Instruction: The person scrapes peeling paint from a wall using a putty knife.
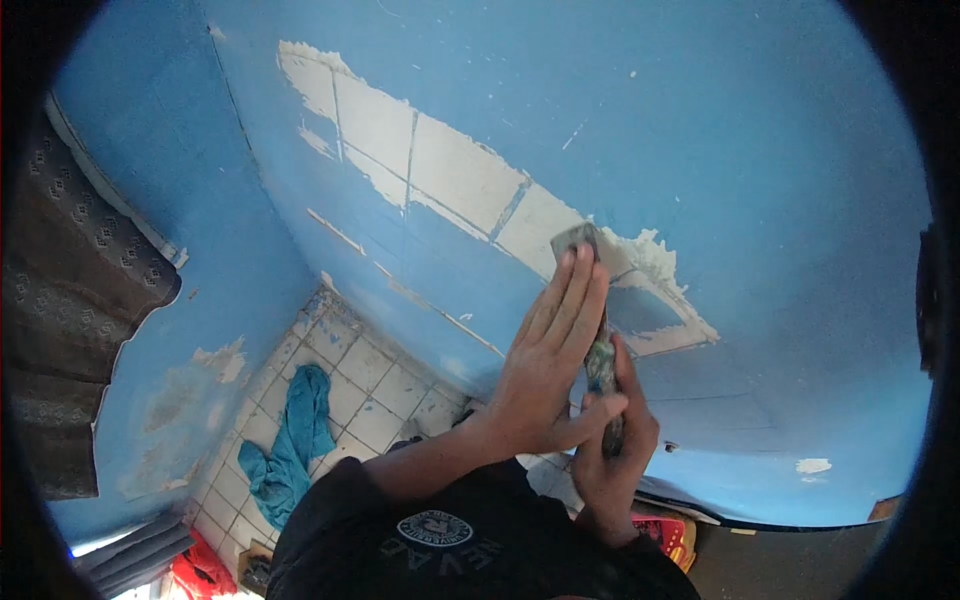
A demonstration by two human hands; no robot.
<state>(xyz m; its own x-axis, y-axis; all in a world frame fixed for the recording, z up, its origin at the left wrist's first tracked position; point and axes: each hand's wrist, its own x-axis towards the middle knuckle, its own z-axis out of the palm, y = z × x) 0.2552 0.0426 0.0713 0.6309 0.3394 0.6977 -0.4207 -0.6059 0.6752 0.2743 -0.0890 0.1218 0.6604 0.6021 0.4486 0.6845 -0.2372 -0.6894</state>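
A paint scraper (601,368) with a worn, mottled handle lies against the blue painted wall (740,150). My right hand (622,450) is wrapped round its handle from below. Fingers outstretched and together, my left hand (535,375) lies flat over the upper part of the scraper, pressing near the blade. The blade's squared end shows just past my fingertips, at a strip of bare white tiles (465,170) where the paint is gone. Ragged paint edges border this strip, and a smaller scraped patch (655,315) lies to the right of the blade.
A teal cloth (290,440) lies crumpled on the tiled floor (365,370) at lower left. A dark patterned curtain (70,300) hangs at the left. Red fabric (203,570) sits low at left; a red and yellow item (672,540) is behind my right forearm.
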